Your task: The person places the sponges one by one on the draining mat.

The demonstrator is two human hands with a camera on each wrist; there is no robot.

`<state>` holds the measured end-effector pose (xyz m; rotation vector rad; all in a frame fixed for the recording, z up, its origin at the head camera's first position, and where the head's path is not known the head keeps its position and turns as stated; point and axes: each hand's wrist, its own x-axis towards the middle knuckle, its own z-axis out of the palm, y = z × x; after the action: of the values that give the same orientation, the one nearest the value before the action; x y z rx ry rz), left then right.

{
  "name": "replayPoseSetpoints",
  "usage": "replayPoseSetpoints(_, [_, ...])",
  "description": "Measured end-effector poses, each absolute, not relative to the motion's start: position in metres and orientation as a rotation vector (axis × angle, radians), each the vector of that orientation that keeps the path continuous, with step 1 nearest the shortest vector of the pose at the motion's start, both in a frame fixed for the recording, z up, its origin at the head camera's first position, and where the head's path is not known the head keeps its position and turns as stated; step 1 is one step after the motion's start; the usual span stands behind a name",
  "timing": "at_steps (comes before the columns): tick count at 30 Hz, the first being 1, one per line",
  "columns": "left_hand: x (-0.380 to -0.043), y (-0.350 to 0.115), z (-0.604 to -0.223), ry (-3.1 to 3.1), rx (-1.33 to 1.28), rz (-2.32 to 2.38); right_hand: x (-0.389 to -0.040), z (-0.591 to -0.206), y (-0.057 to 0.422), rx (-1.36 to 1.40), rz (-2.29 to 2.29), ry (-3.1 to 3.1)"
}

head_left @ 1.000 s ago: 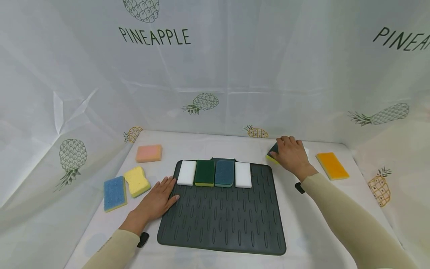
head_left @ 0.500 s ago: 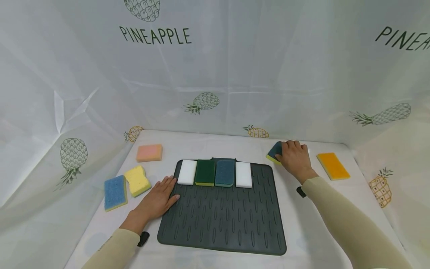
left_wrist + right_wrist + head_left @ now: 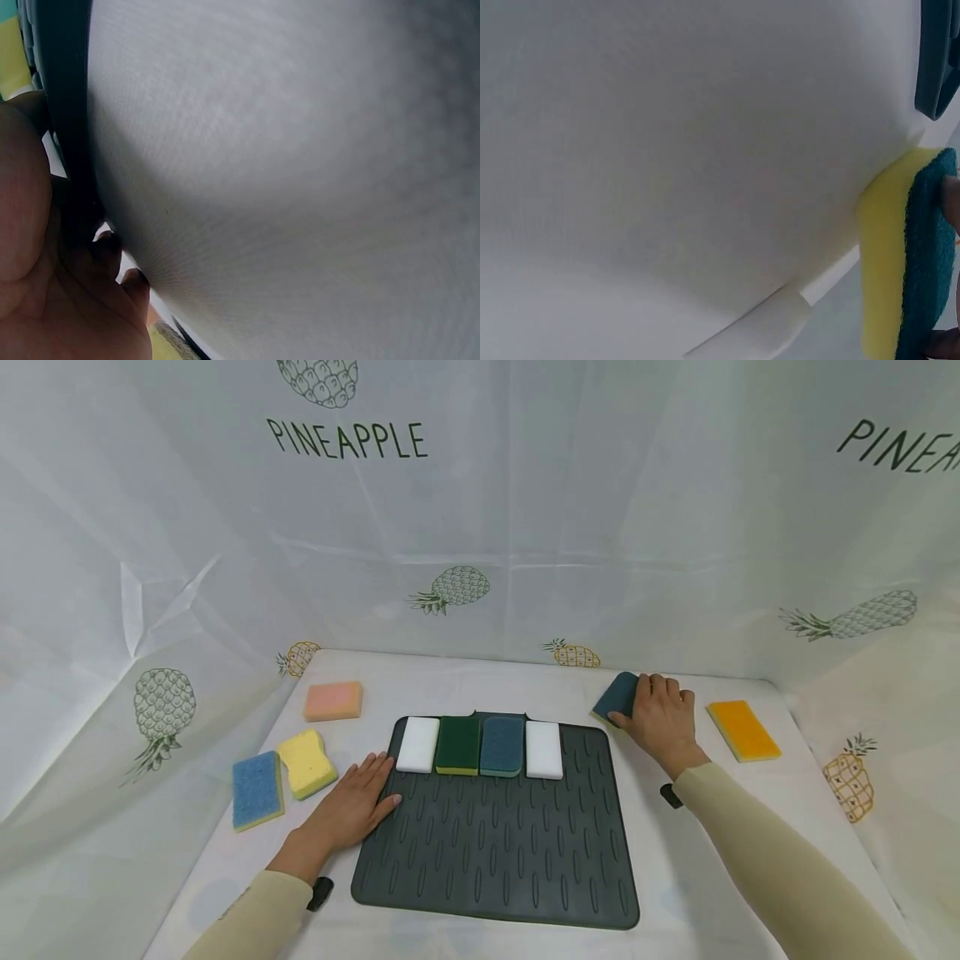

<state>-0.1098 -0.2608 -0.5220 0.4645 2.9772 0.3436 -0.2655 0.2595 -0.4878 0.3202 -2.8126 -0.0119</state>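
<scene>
At the back right of the table, my right hand (image 3: 660, 720) grips a scouring sponge (image 3: 618, 695) with a dark teal face and a yellow body. In the right wrist view, fingertips press the teal face of this scouring sponge (image 3: 904, 255); the rest of the hand is out of frame. My left hand (image 3: 348, 810) lies flat with its fingers extended, resting on the left edge of a dark grey ridged mat (image 3: 495, 852). Along the mat's back edge stand a white sponge (image 3: 417, 745), a dark green one (image 3: 458, 746), a teal one (image 3: 502, 746) and another white sponge (image 3: 543, 750), side by side.
On the left of the table lie a pink sponge (image 3: 333, 701), a yellow notched sponge (image 3: 307, 764) and a blue sponge (image 3: 257, 790). An orange sponge (image 3: 743, 730) lies at the right. A white blocky shape (image 3: 757, 330) shows in the right wrist view. Pineapple-printed cloth (image 3: 637, 527) rises behind.
My right hand first shifts slightly right and toward me, uncovering more of the teal-and-yellow sponge, which now shows more of its teal face. The left hand stays on the mat's edge.
</scene>
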Motion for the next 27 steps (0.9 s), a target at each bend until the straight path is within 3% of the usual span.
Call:
replayPoseSetpoints(15, [-0.108, -0.259, -0.52, 2.988, 0.475, 0.351, -0.263, -0.493, 0.258, 0.351, -0.074, -2.811])
replayPoseSetpoints(27, [-0.109, -0.26, -0.521, 2.983, 0.461, 0.347, -0.262, -0.48, 0.263, 0.549, -0.176, -2.713])
